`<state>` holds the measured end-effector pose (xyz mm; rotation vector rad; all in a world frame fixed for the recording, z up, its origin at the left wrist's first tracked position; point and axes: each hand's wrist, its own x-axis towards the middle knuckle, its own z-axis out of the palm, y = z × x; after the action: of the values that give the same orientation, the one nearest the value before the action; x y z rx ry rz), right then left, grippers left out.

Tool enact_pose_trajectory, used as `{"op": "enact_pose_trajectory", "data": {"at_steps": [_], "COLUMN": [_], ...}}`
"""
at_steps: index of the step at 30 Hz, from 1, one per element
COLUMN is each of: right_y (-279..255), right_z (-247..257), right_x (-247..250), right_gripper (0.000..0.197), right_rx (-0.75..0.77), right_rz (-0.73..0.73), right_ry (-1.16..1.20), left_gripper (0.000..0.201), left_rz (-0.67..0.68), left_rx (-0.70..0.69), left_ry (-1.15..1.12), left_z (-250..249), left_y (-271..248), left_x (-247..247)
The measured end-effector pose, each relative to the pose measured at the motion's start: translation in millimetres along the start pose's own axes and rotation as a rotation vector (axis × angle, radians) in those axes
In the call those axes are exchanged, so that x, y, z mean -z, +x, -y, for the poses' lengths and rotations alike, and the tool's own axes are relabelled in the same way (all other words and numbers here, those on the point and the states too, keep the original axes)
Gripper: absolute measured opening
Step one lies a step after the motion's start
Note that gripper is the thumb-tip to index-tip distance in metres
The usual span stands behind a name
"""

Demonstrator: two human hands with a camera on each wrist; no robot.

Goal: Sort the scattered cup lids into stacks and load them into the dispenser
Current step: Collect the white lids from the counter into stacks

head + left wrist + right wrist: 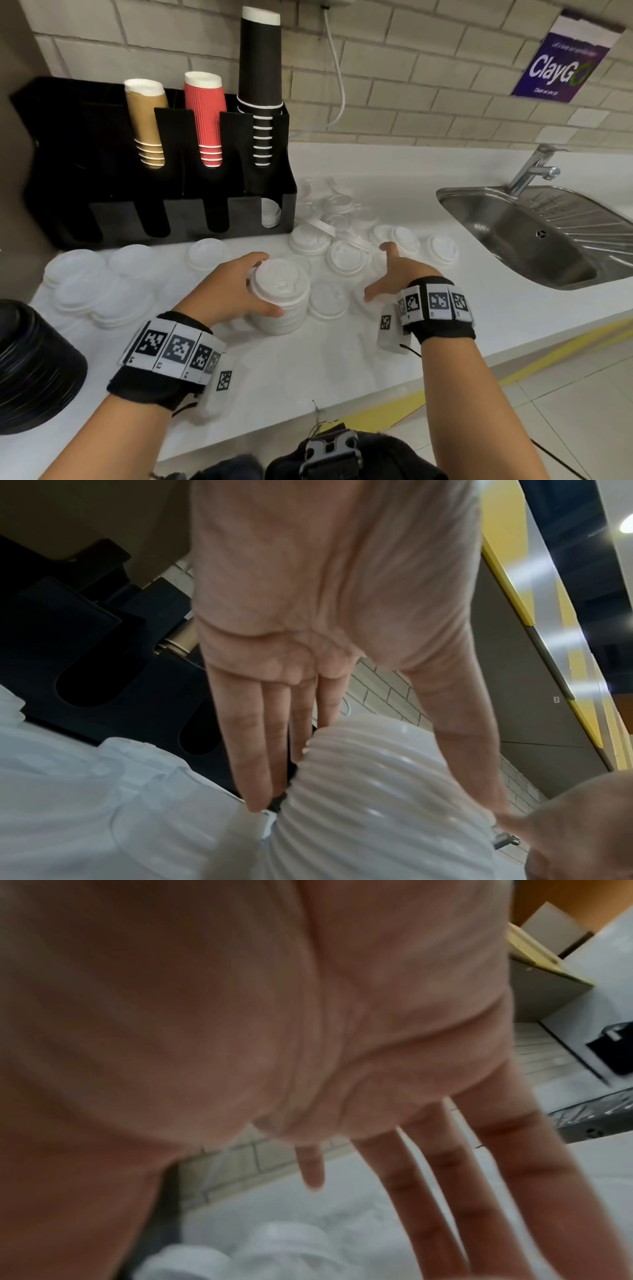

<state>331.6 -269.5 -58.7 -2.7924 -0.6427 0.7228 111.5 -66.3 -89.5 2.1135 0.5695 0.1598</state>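
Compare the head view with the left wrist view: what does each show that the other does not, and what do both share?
Only the head view shows the sink, the three cup stacks, the scattered lids and the open right hand. Only the left wrist view shows the left palm and the ribbed side of the lid stack. Both show the left hand holding that stack, and the black dispenser.

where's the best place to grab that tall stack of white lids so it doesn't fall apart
Grip the stack of white lids by its ribbed side wall, low down, coming from the left and right together. The left hand already braces one side; the open right hand could close on the other. It is tall and loose, so a top-only grip would likely shed the lower lids.
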Motion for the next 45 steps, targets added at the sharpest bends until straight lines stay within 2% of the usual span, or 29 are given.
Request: {"op": "enact_pose_trajectory", "data": {"at_steps": [3,6,8,9,13,20,26,29,33,37,39,41,43,45], "right_y": [-14,-24,-31,-33,-35,-38,-39,-39,-39,-32,-18,0,18,32], "right_z": [12,33,46,51,69,88,99,104,104,81,56,22,-13,-39], "right_x": [2,-2,-12,-18,-37,-47,-48,-50,-54,-41,-22,-1,16,24], "right_gripper": [0.082,0.056,0.048,0.046,0.047,0.057,0.061,0.064,0.065,0.06,0.05,0.045,0.045,0.049], "right_rx": [0.173,0.428,0.553,0.595,0.696,0.727,0.706,0.696,0.684,0.647,0.515,0.295,0.056,-0.109], "right_rz": [0.002,-0.023,-0.025,-0.024,-0.034,-0.032,-0.039,-0.041,-0.03,-0.025,-0.158,-0.29,-0.3,-0.259], "right_ry": [0.084,0.314,0.398,0.404,0.387,0.257,0.157,0.112,0.119,0.318,0.388,0.307,0.133,0.025], "left_gripper": [0.071,0.067,0.071,0.077,0.121,0.135,0.138,0.132,0.084,0.066,0.061,0.06,0.061,0.061], "left_rz": [-0.02,-0.025,-0.021,-0.018,-0.008,-0.018,-0.021,-0.008,-0.033,-0.03,-0.02,-0.014,-0.01,-0.006], "left_rx": [-0.005,-0.009,0.003,0.01,0.041,0.029,0.034,0.043,-0.018,-0.018,-0.014,-0.005,0.002,0.007], "left_ry": [-0.001,-0.012,-0.008,-0.006,-0.021,-0.07,-0.082,-0.085,-0.02,0.014,0.026,0.033,0.04,0.043], "left_z": [0,0,0,-1,-3,-8,-4,-6,-9,-11,-11,-11,-11,-10], "left_y": [0,-1,-3,-3,-6,-7,-7,-8,-9,-7,-5,-3,-3,-2], "left_x": [0,-1,-2,-3,-3,-7,-9,-9,-7,-5,-4,-4,-3,-3]}}
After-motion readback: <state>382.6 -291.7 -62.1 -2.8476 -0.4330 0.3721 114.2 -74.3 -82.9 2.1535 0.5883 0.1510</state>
